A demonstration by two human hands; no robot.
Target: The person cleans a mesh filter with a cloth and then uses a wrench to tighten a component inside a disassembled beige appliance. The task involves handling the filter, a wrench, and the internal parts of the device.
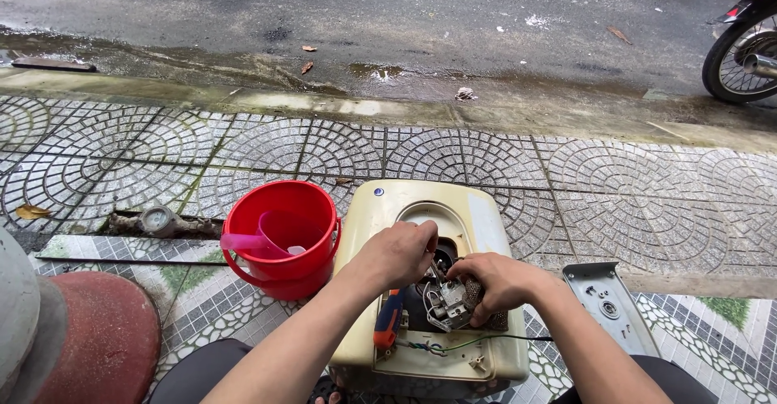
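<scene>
The cream heater casing (429, 210) lies lengthwise, pointing toward the street. Left hand (401, 252) and right hand (495, 281) curl closed around its metal wiring part (449, 305), near the casing's near edge.

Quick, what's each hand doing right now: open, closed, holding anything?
Left hand: closed, fingers curled into the cream appliance casing; what it grips is hidden.
Right hand: closed on the wired metal part.

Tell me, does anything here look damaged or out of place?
Yes. The cream appliance lies opened on the pavement, loose wires hanging out. Its grey metal plate lies detached beside it.
</scene>
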